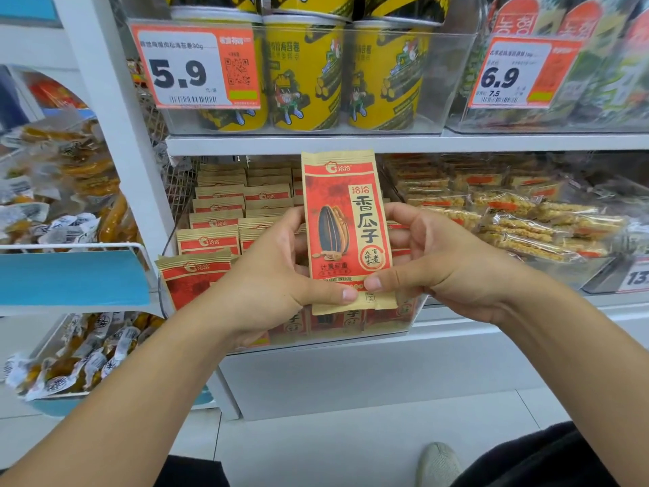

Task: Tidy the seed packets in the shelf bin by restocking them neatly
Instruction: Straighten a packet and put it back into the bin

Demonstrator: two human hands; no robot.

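Behind the grip: clear shelf bin (168, 300) with rows of upright seed packets (217, 219). Pinched upright before it: one seed packet (346, 226), left hand (277, 275) and right hand (432, 261) thumbs clamping its lower edge.

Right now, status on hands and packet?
Left hand and right hand both pinch one seed packet, upright. Held before the shelf bin. Nothing blocking.
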